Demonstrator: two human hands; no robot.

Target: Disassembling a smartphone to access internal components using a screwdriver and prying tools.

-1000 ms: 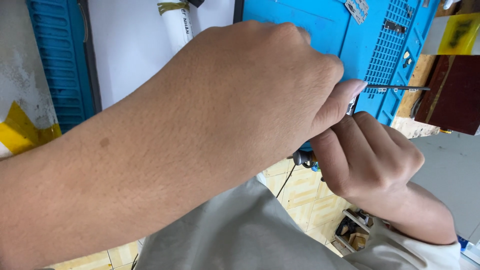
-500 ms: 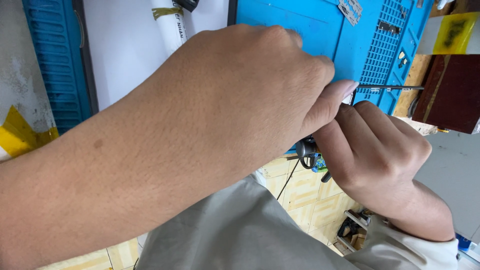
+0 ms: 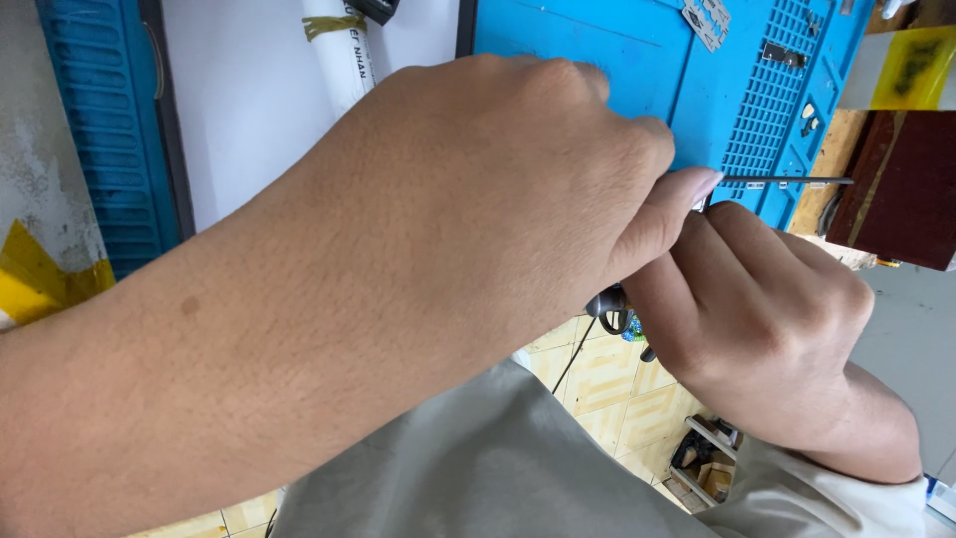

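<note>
Pinched between both sets of fingers is a thin metal rod point(image 3: 797, 180), whose free end pokes out to the right over the blue work mat point(image 3: 588, 45). The left hand point(image 3: 498, 189) fills most of the view, its thumb pressed down where the rod disappears into the two hands; the right hand point(image 3: 757, 309) curls under it, closed around something dark and rounded point(image 3: 609, 304) that shows only in the gap below the knuckles, so I cannot tell what that piece is. Compared with a second ago, both hands sit a little lower and further right against the mat, and the dark piece peeks out more plainly beneath them. The rod's tip keeps much the same line across the mat's gridded section point(image 3: 767, 110). My reading is that the person is working the rod into or through the hidden piece, adjusting the hold rather than letting go. Small metal parts point(image 3: 705, 18) lie on the mat above, untouched, and a white tube with a yellowish band point(image 3: 337, 50) rests on the pale bench top beside it.
</note>
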